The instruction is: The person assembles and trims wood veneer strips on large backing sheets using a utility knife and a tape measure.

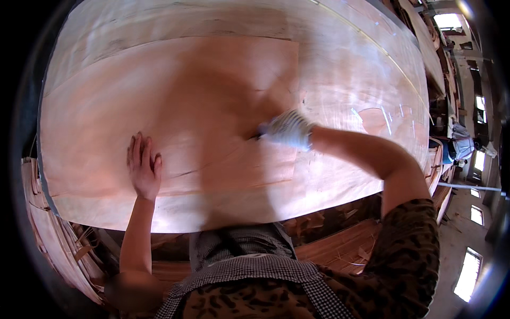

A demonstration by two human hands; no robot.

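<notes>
Item 1: veneer sheet (212, 111), thin, reddish-brown, roughly rectangular, with faint grain lines and a dark split near its right edge. It lies flat atop a larger, paler stack of veneer (345, 69) spread before me.

Item 2: my left hand (143, 167), bare, open, fingers together, palm pressed on the sheet's lower left part; I judge this keeps the light leaf from sliding or curling.

Item 3: my right hand (289, 129), in a white knitted glove, curled closed at the sheet's right edge by the split. Something dark shows at the fingertips; I cannot tell what.

Item 4: loose veneer strips (340, 250), ragged, heaped below the table edge.
</notes>
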